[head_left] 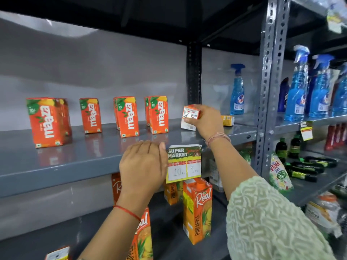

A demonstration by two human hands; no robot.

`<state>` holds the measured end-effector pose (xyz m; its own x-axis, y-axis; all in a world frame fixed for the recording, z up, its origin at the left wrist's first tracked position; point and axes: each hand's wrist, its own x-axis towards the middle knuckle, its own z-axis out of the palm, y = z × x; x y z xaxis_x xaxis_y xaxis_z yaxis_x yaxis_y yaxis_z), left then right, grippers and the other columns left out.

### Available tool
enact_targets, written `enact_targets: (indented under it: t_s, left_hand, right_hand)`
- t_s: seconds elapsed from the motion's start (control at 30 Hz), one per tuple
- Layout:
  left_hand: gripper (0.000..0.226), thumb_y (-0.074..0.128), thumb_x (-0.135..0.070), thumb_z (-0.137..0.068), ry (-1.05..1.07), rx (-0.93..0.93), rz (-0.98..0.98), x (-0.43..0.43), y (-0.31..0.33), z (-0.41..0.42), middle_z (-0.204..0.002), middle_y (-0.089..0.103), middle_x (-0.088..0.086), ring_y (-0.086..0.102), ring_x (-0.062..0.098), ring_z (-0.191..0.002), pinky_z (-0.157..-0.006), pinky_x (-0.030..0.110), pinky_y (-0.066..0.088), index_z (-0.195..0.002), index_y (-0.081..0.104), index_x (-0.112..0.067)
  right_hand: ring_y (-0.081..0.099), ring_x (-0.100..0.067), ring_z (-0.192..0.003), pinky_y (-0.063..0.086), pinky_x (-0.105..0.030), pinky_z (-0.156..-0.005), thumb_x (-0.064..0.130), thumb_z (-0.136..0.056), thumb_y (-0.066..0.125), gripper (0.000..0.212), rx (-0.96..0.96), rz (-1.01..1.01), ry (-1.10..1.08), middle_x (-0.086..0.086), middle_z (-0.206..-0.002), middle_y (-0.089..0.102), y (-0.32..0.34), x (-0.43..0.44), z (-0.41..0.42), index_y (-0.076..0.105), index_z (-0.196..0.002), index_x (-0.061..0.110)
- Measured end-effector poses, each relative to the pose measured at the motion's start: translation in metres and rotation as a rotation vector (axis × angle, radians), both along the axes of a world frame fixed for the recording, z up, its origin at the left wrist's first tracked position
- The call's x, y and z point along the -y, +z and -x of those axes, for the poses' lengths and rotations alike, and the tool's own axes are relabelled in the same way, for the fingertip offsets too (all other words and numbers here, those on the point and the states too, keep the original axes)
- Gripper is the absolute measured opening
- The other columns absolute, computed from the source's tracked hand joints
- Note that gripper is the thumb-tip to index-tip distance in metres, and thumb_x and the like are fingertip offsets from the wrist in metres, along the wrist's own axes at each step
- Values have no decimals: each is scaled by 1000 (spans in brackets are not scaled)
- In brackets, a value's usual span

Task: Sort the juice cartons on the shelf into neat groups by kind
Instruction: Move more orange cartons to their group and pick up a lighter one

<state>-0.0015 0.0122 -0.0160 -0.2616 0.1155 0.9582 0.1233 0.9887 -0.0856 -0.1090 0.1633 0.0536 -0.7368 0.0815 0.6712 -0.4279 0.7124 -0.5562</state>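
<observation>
Several small orange Maaza cartons stand upright on the grey shelf (pixel 75 156): a pair at the left (pixel 47 121), a single one (pixel 90 115), another pair (pixel 126 116) and a further pair (pixel 157 114). My right hand (pixel 204 119) grips a small carton (pixel 190 112) turned end-on at the right end of the row, just above another carton (pixel 186 125). A yellow carton (pixel 227 120) lies behind that hand. My left hand (pixel 143 166) rests on the shelf's front edge, fingers together, holding nothing.
A "Super Market" price tag (pixel 184 163) hangs from the shelf edge. Tall Real pineapple cartons (pixel 197 209) stand on the lower shelf. A grey upright post (pixel 270 72) divides off blue spray bottles (pixel 237 91) and other goods at the right.
</observation>
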Motion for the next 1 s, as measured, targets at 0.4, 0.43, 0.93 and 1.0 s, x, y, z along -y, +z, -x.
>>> enact_targets:
  t_s: [0.4,0.43,0.93,1.0]
  left_hand:
    - [63,22,-27,-99,18,-138,-5,-1,-2,6,-57,68,12,63,27,-49,-52,27,49,-59,65,-3]
    - [63,22,-27,-99,19,-144,-4,-1,-2,7,-56,68,12,62,27,-48,-51,27,48,-59,65,-4]
    - [30,52,-18,-85,64,-130,65,4,-4,8,-61,69,12,66,27,-54,-56,29,52,-63,65,-4]
    - [28,53,-17,-85,54,-119,70,6,-4,7,-64,71,12,67,28,-58,-58,29,53,-65,67,-3]
  right_hand:
    - [57,-25,-115,46,-31,-100,-8,-72,70,49,59,274,2,-13,-126,61,-6,-49,1,63,-117,9]
    - [58,-24,-114,46,-31,-99,-7,-71,71,50,69,278,19,-13,-126,62,-6,-49,0,63,-118,9]
    - [65,-25,-91,56,-37,-78,-6,-73,70,47,65,605,282,-17,-107,65,-13,-58,-8,44,-94,27]
    - [65,-25,-93,54,-37,-80,-9,-69,72,63,119,619,306,-17,-105,65,-12,-60,-10,39,-113,21]
